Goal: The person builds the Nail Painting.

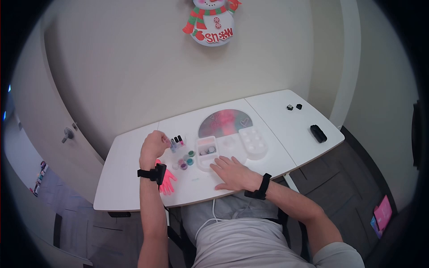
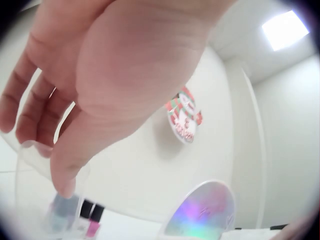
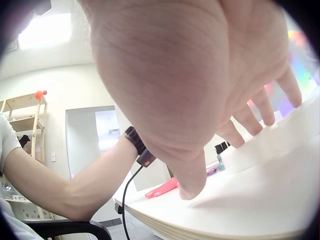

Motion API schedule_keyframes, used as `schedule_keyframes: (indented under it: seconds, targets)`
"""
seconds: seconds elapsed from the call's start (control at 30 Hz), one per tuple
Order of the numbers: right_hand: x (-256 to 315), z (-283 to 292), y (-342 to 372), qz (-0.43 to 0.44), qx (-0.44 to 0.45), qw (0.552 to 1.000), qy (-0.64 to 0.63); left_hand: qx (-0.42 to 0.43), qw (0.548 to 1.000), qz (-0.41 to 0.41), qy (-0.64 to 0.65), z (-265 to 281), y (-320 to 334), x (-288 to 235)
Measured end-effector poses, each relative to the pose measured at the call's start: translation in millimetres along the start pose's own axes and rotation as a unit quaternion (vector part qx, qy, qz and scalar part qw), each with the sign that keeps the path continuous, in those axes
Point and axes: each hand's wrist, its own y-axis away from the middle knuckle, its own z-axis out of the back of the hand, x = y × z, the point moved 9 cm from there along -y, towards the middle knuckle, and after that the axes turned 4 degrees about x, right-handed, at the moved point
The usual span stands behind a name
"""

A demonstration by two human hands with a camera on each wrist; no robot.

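Observation:
My left hand (image 1: 154,145) is over the left part of the table, thumb and fingertips pinching a clear plastic container (image 2: 35,187). Behind it, small nail polish bottles with black caps (image 1: 178,139) stand in a group, one of them pink. Across the table my right hand (image 1: 234,173) lies with its fingers spread, fingertips at the front edge of a white organizer tray (image 1: 203,166). Just in front of the bottles are several small jars (image 1: 183,166) in green, teal, purple and pink. A pink hand-shaped piece (image 1: 167,184) lies by the left wrist.
A half-round mirror (image 1: 205,127) rises behind the tray, and a white holder with round knobs (image 1: 254,144) forms its right side. A black case (image 1: 318,133) and two small dark objects (image 1: 299,106) rest on the right table section. A snowman sign (image 1: 214,27) hangs on the wall.

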Motion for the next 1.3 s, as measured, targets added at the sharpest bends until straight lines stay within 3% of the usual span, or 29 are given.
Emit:
schedule_keyframes:
  seconds: [0.03, 0.1, 0.2, 0.3, 0.43, 0.5, 0.63, 0.7, 0.73, 0.83, 0.9, 1.0, 1.23, 1.3]
  targets:
    - [1.0, 0.0, -0.2, -0.001, 0.001, 1.000, 0.000, 0.001, 1.000, 0.000, 0.001, -2.8, -0.1, -8.6]
    - [1.5, 0.4, -0.7, -0.004, 0.007, 1.000, 0.001, 0.038, 0.978, -0.095, 0.179, -14.8, 1.3, -43.6]
    - [-0.4, -1.9, -0.7, -0.004, -0.019, 1.000, 0.003, 0.093, 0.952, -0.086, 0.278, -54.1, -1.0, -65.1]
    - [-1.2, -2.1, -1.6, -0.002, -0.003, 1.000, -0.008, 0.164, 0.941, -0.041, 0.292, -95.6, -1.8, -69.2]
    - [-1.2, -3.9, -1.1, 0.002, 0.007, 1.000, 0.006, 0.153, 0.943, -0.024, 0.293, -112.1, -1.3, -69.9]
    - [0.6, -0.9, -0.1, 0.003, 0.013, 1.000, 0.012, 0.120, 0.971, -0.010, 0.208, -106.0, 1.6, -69.5]
    - [0.4, -1.2, -1.1, -0.002, 0.015, 1.000, 0.007, 0.121, 0.984, -0.022, 0.132, -105.6, 5.7, -71.3]
    - [0.2, -0.7, -1.3, -0.003, 0.018, 1.000, 0.006, 0.001, 0.991, -0.136, 0.015, -102.9, 0.0, -74.9]
    - [-0.1, -2.1, -1.9, -0.002, 0.018, 1.000, 0.007, 0.001, 0.991, -0.136, 0.015, -102.5, -0.2, -75.1]
    - [-1.2, -5.5, -2.9, -0.006, 0.002, 1.000, 0.007, 0.028, 0.990, -0.137, 0.023, -105.8, -0.4, -78.8]
    - [-1.9, -8.3, -3.3, -0.017, 0.008, 1.000, 0.013, 0.087, 0.972, -0.219, 0.020, -112.1, 6.8, -97.3]
    - [-1.4, -8.7, -2.4, -0.015, 0.010, 0.999, 0.028, 0.122, 0.952, -0.279, -0.025, -122.1, 18.2, -109.5]
    - [1.4, -7.2, -1.1, -0.017, 0.014, 0.999, 0.031, 0.144, 0.951, -0.266, -0.061, -121.8, 23.6, -114.0]
    - [0.1, -10.4, -1.7, -0.014, -0.015, 0.999, 0.027, 0.196, 0.951, -0.221, -0.086, -128.1, 25.9, -112.5]
